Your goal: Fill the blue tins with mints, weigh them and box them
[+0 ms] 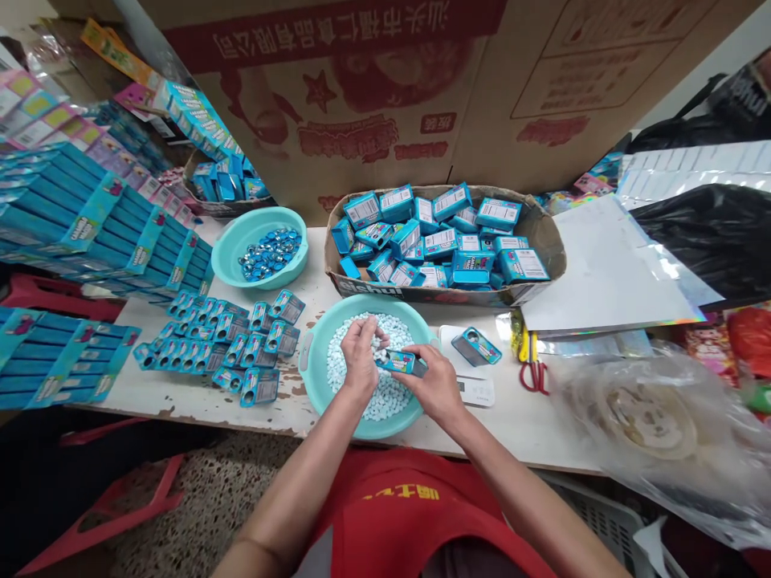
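Note:
My right hand (438, 384) grips a small blue candy tin (400, 363), tilted on its side over a turquoise basin (314, 384). White candies (385, 404) fill the bottom of that basin. At the tin's left end is my left hand (360, 353), its fingers curled around a few white candies by the tin's opening. Another blue tin (477, 346) lies on a white scale (479, 392) just right of the basin. On the left, several blue tins (232, 327) with round holes stand in rows on the table.
A low cardboard box (391, 291) heaped with blue tins sits behind the basin. A smaller turquoise bowl (226, 261) holds blue and silver round caps (271, 255). Stacked blue display boxes (90, 221) rise at left. Red-handled scissors (533, 376) and a plastic bag (662, 433) lie right.

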